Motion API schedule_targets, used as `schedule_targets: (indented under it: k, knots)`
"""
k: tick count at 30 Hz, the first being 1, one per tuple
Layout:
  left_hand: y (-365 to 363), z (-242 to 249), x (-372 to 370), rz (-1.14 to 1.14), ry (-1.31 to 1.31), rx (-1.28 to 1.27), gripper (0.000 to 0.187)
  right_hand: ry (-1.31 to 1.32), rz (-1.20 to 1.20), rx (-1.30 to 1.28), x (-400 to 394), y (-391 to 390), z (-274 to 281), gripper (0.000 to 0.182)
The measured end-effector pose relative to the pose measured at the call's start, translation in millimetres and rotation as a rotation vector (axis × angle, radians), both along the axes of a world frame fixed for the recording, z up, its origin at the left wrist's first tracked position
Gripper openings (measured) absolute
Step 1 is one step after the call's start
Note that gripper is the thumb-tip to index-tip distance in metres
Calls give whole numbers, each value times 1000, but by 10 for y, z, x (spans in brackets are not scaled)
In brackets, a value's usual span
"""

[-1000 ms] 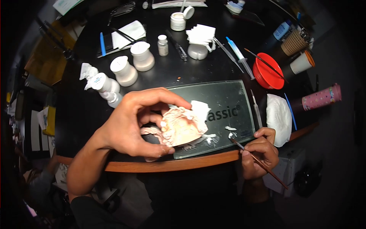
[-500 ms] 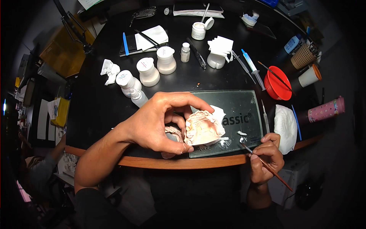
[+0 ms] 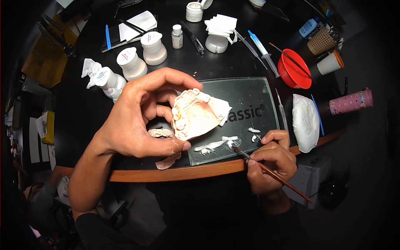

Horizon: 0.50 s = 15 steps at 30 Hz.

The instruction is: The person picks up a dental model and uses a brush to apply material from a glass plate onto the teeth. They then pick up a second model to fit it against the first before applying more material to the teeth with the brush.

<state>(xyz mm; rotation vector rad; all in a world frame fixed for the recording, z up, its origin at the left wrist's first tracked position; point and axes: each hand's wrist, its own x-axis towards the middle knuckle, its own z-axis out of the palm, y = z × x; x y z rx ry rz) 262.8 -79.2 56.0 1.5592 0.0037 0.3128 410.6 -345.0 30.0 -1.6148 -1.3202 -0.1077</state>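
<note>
My left hand (image 3: 137, 118) holds a pinkish plaster dental cast (image 3: 193, 114) between thumb and fingers, teeth side facing up, above the table's front edge. My right hand (image 3: 271, 160) grips a thin brown brush (image 3: 271, 174); its tip touches white paste smeared on the glass mixing slab (image 3: 250, 98). A second cast piece (image 3: 164, 134) lies on the black table under my left hand, partly hidden.
White jars (image 3: 143, 54) and a squeeze bottle (image 3: 109, 81) stand at the back left. A red bowl (image 3: 293, 75) with a brush, a syringe (image 3: 261, 52), paper cups (image 3: 329, 62), a pink tube (image 3: 351, 102) and a white cloth (image 3: 304, 121) sit on the right. The table's wooden rim (image 3: 179, 171) runs along the front.
My left hand has lifted and tilted the cast, showing the teeth more. My right hand has moved the brush tip left, from one white dab to the longer paste smear.
</note>
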Motion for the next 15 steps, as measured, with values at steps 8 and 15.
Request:
schedule_targets:
  k: [8, 15]
  knots:
    - [18, 9, -8, -51, 58, 45, 80, 5, 14, -24, 3, -13, 9, 18]
    - [23, 7, -5, -58, 47, 68, 79, 5, 7, -24, -2, -5, 2, 13]
